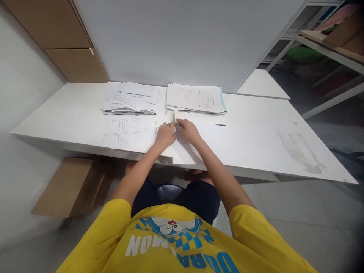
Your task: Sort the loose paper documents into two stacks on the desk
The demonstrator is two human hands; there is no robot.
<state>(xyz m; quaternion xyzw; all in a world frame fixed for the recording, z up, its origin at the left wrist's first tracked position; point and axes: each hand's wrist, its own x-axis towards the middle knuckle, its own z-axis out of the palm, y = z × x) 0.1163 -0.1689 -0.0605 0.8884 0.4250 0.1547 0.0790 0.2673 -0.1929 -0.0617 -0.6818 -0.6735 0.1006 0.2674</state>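
Note:
My two hands meet over the middle of the white desk, at the upper left corner of a printed sheet (186, 155). A small pale yellow block or strip (176, 114) sticks up by the fingertips of my right hand (188, 131), whose fingers are pinched together. Something small and dark shows at that pinch, too small to name. My left hand (166, 134) rests close by with bent fingers pressed together, its tips toward the same spot; what they grip is hidden. A dark pen (220, 125) lies right of my hands.
Behind my hands are two paper stacks, a loose left one (131, 98) and a neater right one (196, 98). A sheet with printed grids (122, 131) lies at left. A grey panel (182, 41) bounds the desk (256, 132) at the back. Brown boxes (75, 64) stand at left.

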